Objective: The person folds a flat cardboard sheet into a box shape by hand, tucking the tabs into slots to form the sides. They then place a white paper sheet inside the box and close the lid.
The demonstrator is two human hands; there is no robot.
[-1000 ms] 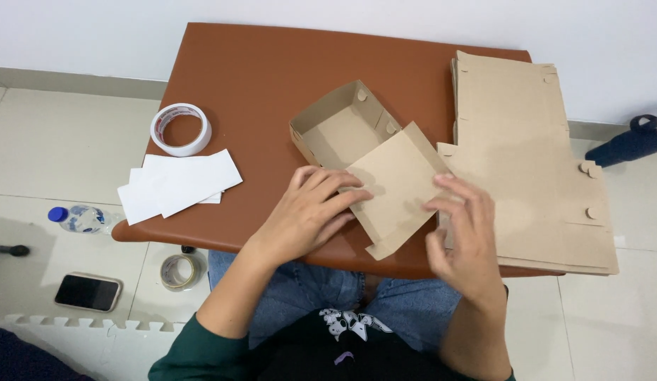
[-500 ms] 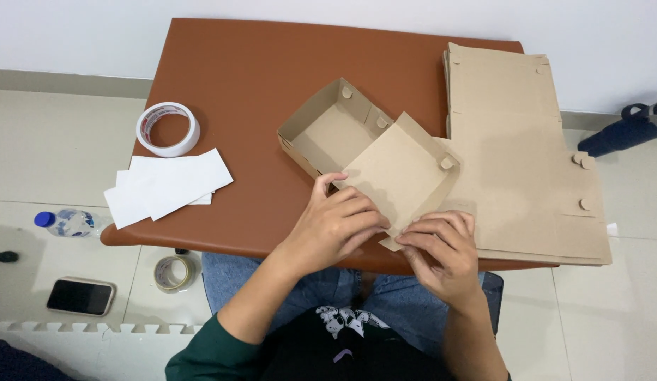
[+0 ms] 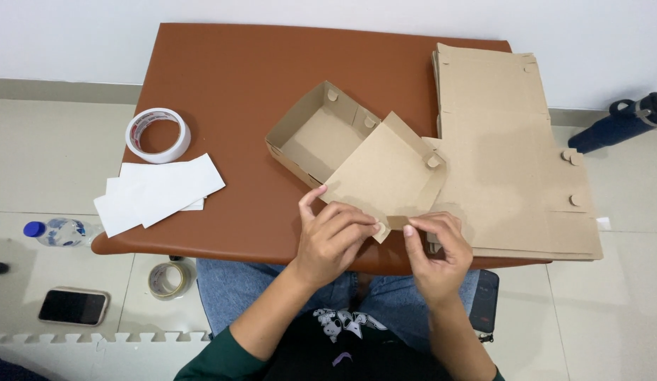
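Observation:
A brown cardboard box [image 3: 321,134] lies open on the brown table [image 3: 237,77], its lid [image 3: 381,173] folded out toward me. My left hand [image 3: 335,236] pinches the lid's near front flap between thumb and fingers. My right hand [image 3: 434,247] grips the same flap edge from the right, thumb close to the left hand's fingers. Both hands sit at the table's near edge.
A stack of flat cardboard blanks [image 3: 512,155] covers the table's right side. A roll of tape [image 3: 158,134] and white paper sheets [image 3: 159,192] lie at the left. On the floor are a water bottle [image 3: 57,231], a phone [image 3: 73,306] and another tape roll [image 3: 167,279].
Both hands have slid from on top of the lid down to its near front flap and now pinch it. The lid lies flatter and more spread out.

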